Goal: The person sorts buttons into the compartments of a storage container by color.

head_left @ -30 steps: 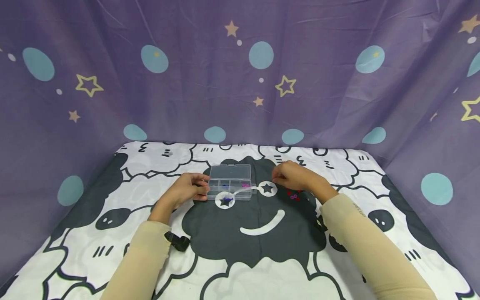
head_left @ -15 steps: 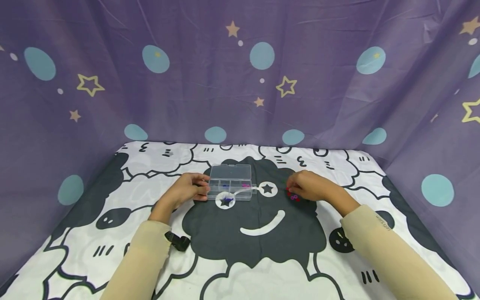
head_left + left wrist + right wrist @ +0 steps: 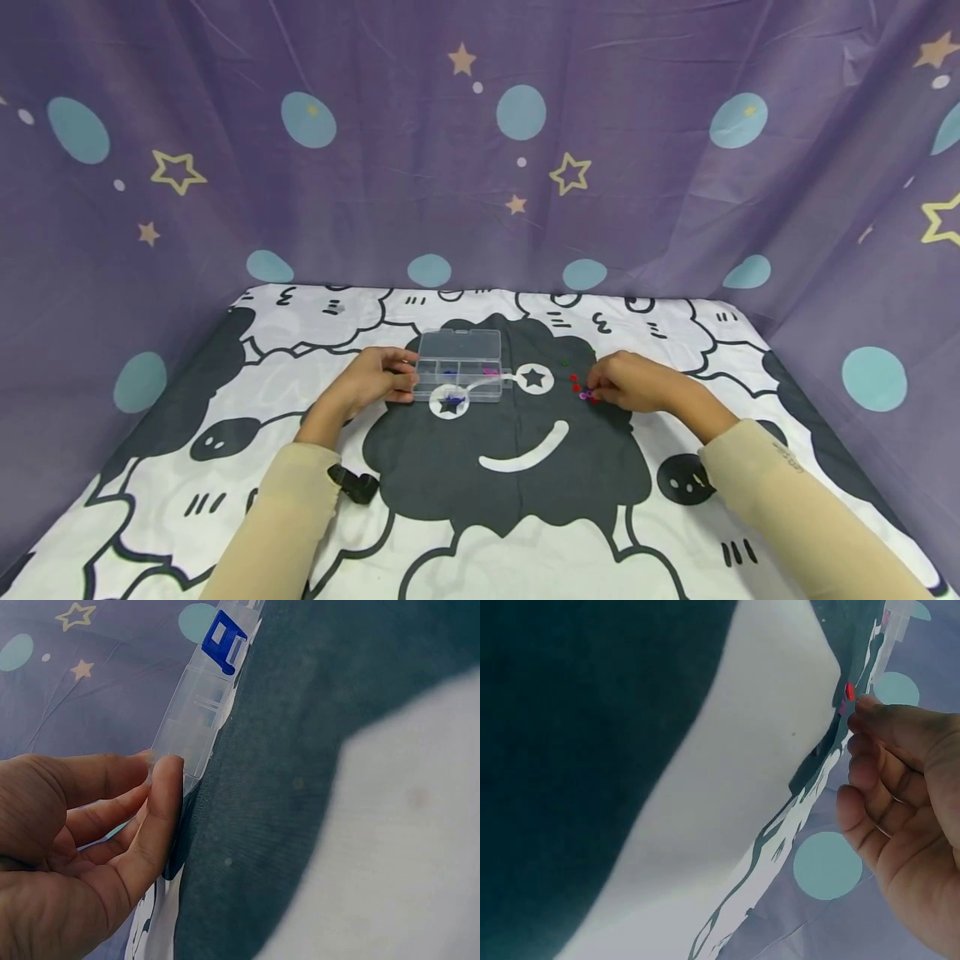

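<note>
The beads (image 3: 581,387) are tiny in the head view: red and pink specks, with one dark green speck a little farther back, and their exact number cannot be told. What lies in the clear plastic box (image 3: 459,365) is also hard to make out beyond blue and pink bits in its compartments. In the right wrist view only one red bead (image 3: 848,692) shows, and the box is cut off at the top edge.

The left hand (image 3: 372,379) lies on the sheep-print cloth (image 3: 525,500) over the worktop, fingers curled against the box's left end; the left wrist view shows thumb and fingertips (image 3: 166,776) gripping its edge. The right hand (image 3: 633,382) rests palm down, fingers curled, its fingertips pinching at the beads.

The beads lie right at those fingertips, right of the box and apart from it, past the printed star (image 3: 534,378).
</note>
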The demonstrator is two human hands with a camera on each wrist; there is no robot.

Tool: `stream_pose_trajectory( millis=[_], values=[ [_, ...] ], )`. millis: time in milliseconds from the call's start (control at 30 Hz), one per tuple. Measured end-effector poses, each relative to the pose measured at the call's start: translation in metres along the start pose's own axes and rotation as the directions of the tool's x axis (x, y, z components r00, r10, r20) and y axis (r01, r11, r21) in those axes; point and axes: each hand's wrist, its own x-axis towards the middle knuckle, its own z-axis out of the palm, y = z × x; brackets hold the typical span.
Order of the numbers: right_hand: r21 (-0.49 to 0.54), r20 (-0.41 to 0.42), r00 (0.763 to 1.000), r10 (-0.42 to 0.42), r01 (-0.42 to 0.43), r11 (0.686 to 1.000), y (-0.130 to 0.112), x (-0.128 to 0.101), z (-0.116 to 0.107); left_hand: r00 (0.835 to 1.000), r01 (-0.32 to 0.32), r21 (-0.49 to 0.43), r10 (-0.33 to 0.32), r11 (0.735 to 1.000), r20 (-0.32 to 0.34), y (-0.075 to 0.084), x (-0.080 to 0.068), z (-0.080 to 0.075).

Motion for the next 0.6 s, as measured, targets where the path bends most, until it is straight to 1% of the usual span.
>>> stream_pose_trajectory(
  millis=[133, 300, 400, 600],
  values=[
    [0.008, -0.006, 1.000, 0.003, -0.003, 1.000, 0.0018, 0.0016, 0.0020, 1.000, -0.006, -0.003, 0.006, 1.000, 0.001, -0.0012, 0.0009, 0.0000],
    [0.030, 0.030, 0.999, 0.028, -0.029, 0.999, 0.0056, 0.0043, 0.0067, 1.000, -0.007, -0.009, 0.007, 1.000, 0.006, -0.0045, 0.0018, 0.0000],
    [0.040, 0.032, 0.999, 0.023, -0.024, 0.999, 0.0076, 0.0048, 0.0092, 1.000, -0.019, -0.010, 0.020, 1.000, 0.012, -0.0059, 0.0024, -0.0001],
    [0.027, 0.006, 1.000, -0.016, 0.016, 1.000, 0.0096, 0.0058, 0.0100, 0.999, -0.037, -0.013, 0.037, 0.999, 0.016, -0.0066, 0.0032, -0.0012]
  ],
)
